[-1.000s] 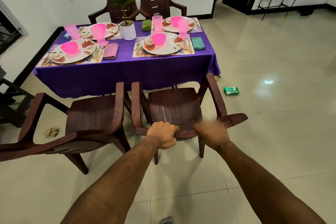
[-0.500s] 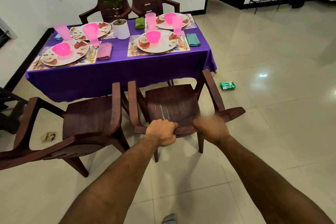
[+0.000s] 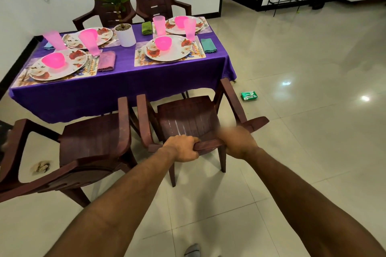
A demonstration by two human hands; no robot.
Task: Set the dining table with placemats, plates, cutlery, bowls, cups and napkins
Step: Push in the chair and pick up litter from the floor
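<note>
Four settings are lying laid out on the purple-clothed counter (image 3: 117, 87). Each is showing a floral rectangular placemat (image 3: 169, 59), a white flower-printed plate (image 3: 168, 49), a bright pink plastic bowl (image 3: 163, 43), a translucent pink plastic cup (image 3: 190, 29) and a folded cloth napkin (image 3: 208, 45); metal cutlery (image 3: 194, 46) is lying beside the plates where it shows, though the far settings are too small to check piece by piece. Judgement: the setting itself is looking finished, and only squaring the chairs to the counter is remaining.

All of this tableware is sitting well ahead of both hands, beyond the seat being held. The nearest placemat is lying straight ahead of the left hand (image 3: 181, 148), with its plate and bowl centred on it.

The left hand is curling its fingers round the top rail of the dark brown moulded plastic armchair (image 3: 188, 119), gripping it firmly. The right hand (image 3: 238, 142) is sitting on the same rail just to the right; it is blurred, so I cannot tell how its fingers are lying.

A second brown plastic armchair (image 3: 92, 142) is standing just left of the left hand. A white pot with a green plant (image 3: 125, 34) is standing mid-counter, far ahead. A small green packet (image 3: 249, 96) is lying on the glossy tiled floor (image 3: 302, 110), ahead and to the right of the right hand.
</note>
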